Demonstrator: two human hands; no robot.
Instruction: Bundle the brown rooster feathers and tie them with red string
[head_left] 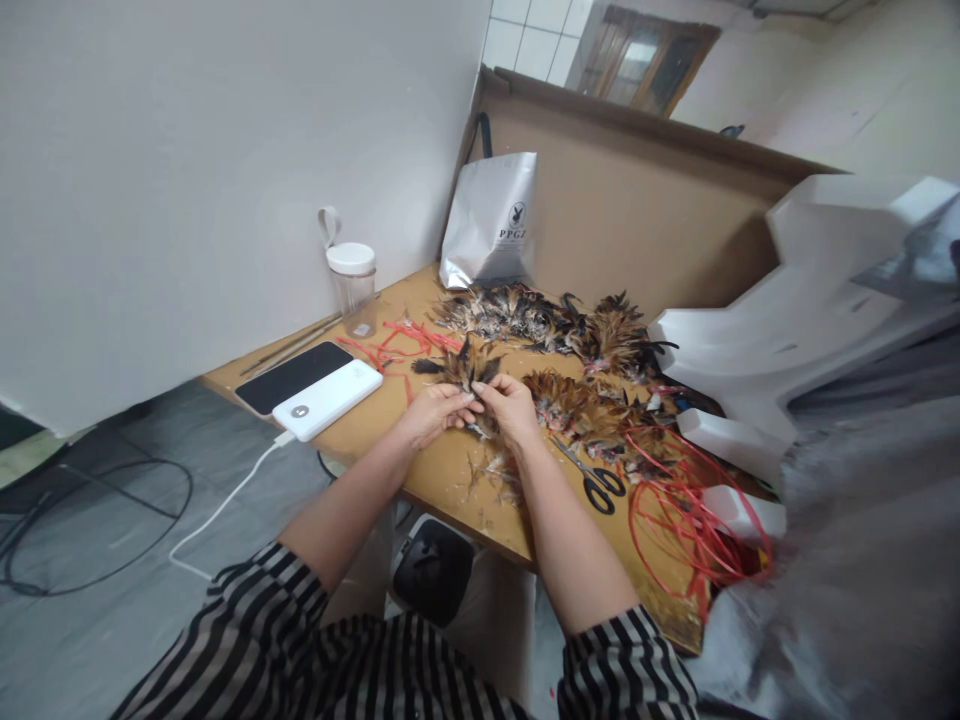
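Observation:
Both my hands meet over the near part of a wooden table (442, 490), pinching a small bunch of brown and black feathers (469, 362). My left hand (439, 413) is closed on its lower end, thumb against fingers. From the other side my right hand (510, 405) pinches the same spot. Feather tips fan out above the fingers; the quill ends are mostly hidden. Loose feathers (491, 475) lie just below my hands. Right of my right hand is a pile of brown feathers (577, 405), with black-handled scissors (596, 485) beside it.
More feathers (517, 310) lie farther back before a silver bag (487, 220). Red strips (401, 340) and a lidded clear cup (355, 295) are at the left, near a phone (292, 375) and white power bank (328, 400). Tangled red strips (690, 530) and white foam (787, 300) stand right.

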